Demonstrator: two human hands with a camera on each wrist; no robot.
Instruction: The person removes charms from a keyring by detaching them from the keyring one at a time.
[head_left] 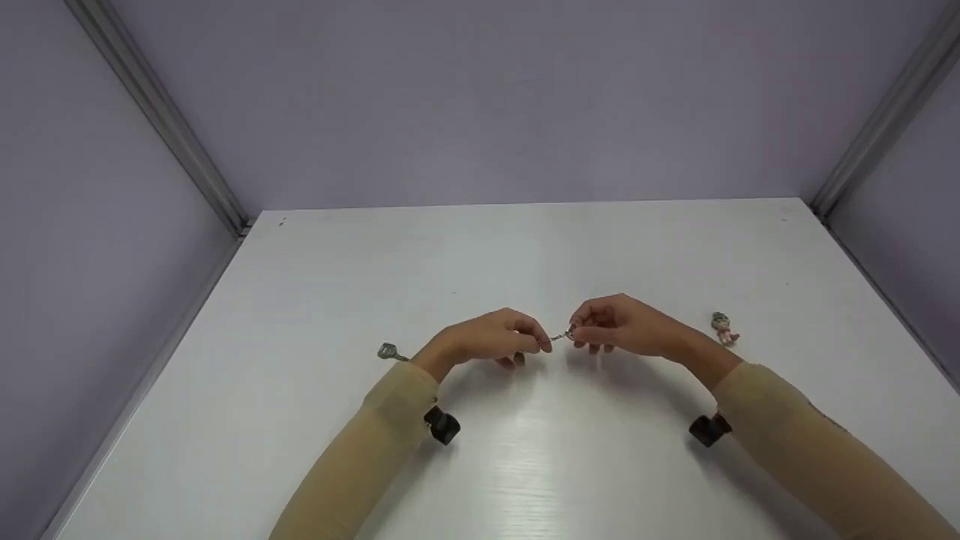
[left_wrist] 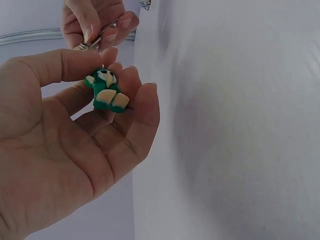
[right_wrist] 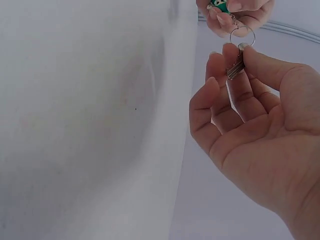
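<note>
- Left hand [left_wrist: 60, 150]: fingertips pinch the green charm [left_wrist: 106, 90].
- Right hand [right_wrist: 250, 125]: thumb and forefinger pinch the key [right_wrist: 235, 69] at the ring [right_wrist: 242, 36], above the desk [head_left: 525, 465].

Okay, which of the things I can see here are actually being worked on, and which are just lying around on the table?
In hand: green bear charm, left hand; key ring and key, right hand.

Lying about: loose key; small doll figure.
</note>
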